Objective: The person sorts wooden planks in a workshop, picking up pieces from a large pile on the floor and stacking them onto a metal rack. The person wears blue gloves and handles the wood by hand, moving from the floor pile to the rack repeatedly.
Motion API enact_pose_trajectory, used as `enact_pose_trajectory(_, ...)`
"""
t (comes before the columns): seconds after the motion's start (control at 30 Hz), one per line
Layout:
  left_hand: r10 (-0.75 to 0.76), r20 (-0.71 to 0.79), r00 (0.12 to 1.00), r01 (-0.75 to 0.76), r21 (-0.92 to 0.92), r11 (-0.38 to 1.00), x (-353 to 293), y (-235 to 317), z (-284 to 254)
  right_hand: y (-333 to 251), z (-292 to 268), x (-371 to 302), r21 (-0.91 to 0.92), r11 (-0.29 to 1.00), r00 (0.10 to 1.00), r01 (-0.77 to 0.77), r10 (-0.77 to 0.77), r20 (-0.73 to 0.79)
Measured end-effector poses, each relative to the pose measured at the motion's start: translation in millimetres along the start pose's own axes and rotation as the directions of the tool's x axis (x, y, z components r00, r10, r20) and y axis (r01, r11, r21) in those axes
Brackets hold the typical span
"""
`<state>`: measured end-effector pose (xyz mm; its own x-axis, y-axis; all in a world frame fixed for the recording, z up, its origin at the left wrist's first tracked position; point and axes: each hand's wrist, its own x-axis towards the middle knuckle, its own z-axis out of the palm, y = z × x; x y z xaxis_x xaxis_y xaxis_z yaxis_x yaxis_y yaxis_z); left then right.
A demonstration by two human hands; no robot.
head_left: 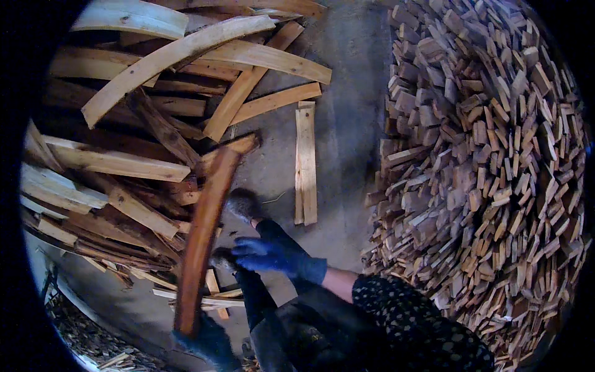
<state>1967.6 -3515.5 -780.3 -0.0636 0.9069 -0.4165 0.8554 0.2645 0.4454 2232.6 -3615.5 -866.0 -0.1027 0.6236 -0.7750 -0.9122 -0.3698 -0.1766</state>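
Note:
My left hand (207, 344), in a dark blue glove, grips the near end of a long reddish-brown curved plank (204, 229). The plank reaches away from me, its far tip close to the pile of long boards. My right hand (273, 254), also gloved in blue, hangs just right of the plank's middle with fingers spread, holding nothing. My two feet in grey shoes (243, 204) stand on the concrete floor beside the plank.
A loose pile of long pale and dark boards (124, 161) fills the left side. A big heap of short cut wood blocks (489, 167) fills the right. One short pale board (305, 164) lies on the grey concrete floor (347, 124) between them.

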Motion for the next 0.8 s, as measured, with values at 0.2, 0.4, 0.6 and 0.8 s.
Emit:
enact_pose_trajectory(0.2, -0.16, 0.361, 0.919, 0.281, -0.314, 0.907, -48.9, 87.8, 41.1, -18.9, 78.6, -6.3, 0.29, 0.935, 0.977, 0.205, -0.214, -0.001)
enact_pose_trajectory(0.4, -0.031, 0.899, 0.437, 0.866, -0.411, 0.285, -78.5, 96.5, 58.9, -39.5, 32.1, 4.5, 0.277, 0.909, 0.947, 0.31, -0.269, -0.176)
enact_pose_trajectory(0.6, 0.372, 0.654, 0.659, -0.004, -0.491, 0.871, -39.2, 136.8, 44.1, -33.6, 15.7, 13.9, 0.261, 0.92, 0.937, 0.293, -0.221, -0.272)
enact_pose_trajectory(0.8, 0.307, 0.737, 0.601, -0.343, -0.109, 0.933, 48.6, 105.2, 122.0, -29.7, -1.8, 35.4, -0.644, 0.746, 0.875, 0.171, -0.415, -0.249)
